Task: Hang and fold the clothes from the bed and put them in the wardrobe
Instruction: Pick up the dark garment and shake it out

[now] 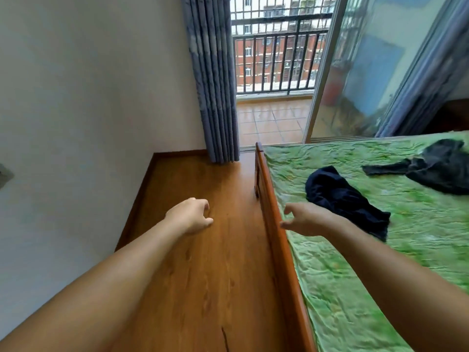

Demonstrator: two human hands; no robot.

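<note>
Bed (355, 275): I am seeing two garments lying on it unfolded.
Grey garment (436, 171): lying on the far side.
Navy garment (345, 199): lying by the near edge, possibly shorts.
Right hand (307, 219), left hand (193, 214): both hovering loosely curled, gripping nothing.
Folding, hanging and stowing are all remaining.

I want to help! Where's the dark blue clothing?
Head view, right side: the dark blue garment lies on the green bed, near its wooden rail, beyond the right hand.
</note>
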